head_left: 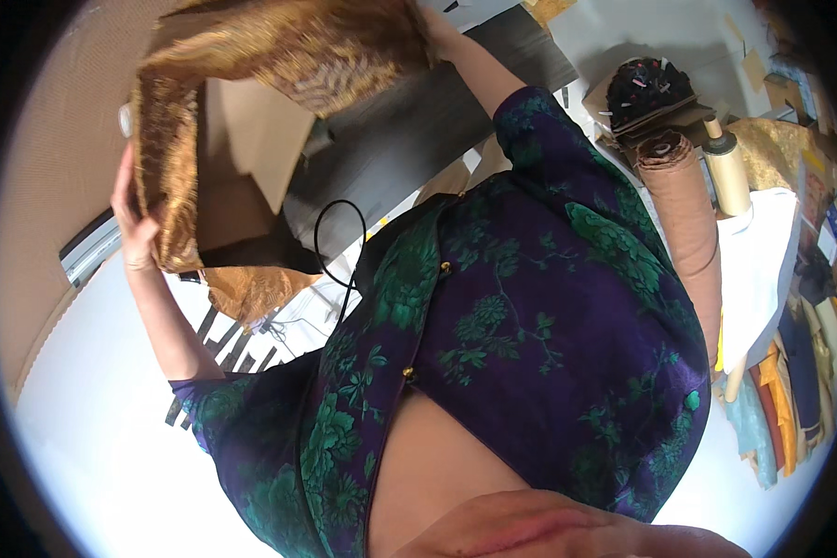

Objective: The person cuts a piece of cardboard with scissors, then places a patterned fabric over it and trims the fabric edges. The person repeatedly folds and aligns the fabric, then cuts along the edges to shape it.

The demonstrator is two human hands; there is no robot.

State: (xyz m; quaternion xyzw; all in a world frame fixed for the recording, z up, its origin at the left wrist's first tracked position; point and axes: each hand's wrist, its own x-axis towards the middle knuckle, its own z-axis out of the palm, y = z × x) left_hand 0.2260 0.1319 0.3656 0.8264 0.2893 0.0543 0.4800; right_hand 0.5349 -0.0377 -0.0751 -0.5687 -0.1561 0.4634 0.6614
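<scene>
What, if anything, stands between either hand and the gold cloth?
Nothing visible. The left hand is against the left edge of the gold cloth; the right hand is at its upper right edge, fingertips hidden, so contact there can't be confirmed.

Held a gold-brown patterned cloth (316,51) at its left edge with the left hand (139,228); touched its right end with the partly hidden right hand (436,35), above a dark grey panel (386,149).

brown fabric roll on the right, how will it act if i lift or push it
The brown fabric roll is probably heavy for its size, as its end shows wound layers. Its rounded side suggests it could roll if laid flat. Its cloth surface looks matte, so likely not slippery.
</scene>
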